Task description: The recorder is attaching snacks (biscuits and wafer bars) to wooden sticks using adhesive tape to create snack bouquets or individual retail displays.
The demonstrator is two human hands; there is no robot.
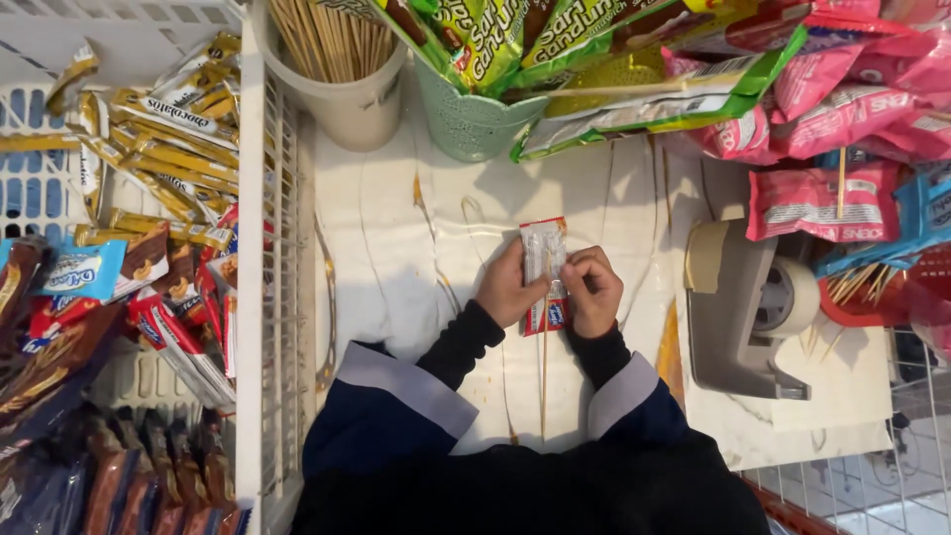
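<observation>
White worktop point(396, 248): both hands' grip shut on red snack pkt point(544, 272); tape dispenser point(748, 307) right.

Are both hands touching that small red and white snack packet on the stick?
Touching. The head view shows the left hand and right hand pressed against the red and white snack packet from either side.

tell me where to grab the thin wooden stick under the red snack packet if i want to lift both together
Probably best on the bare lower part of the wooden stick, pinched from its sides. That length points toward the person, free of the red snack packet. The upper part is covered by the packet and both hands: left hand, right hand.
</observation>
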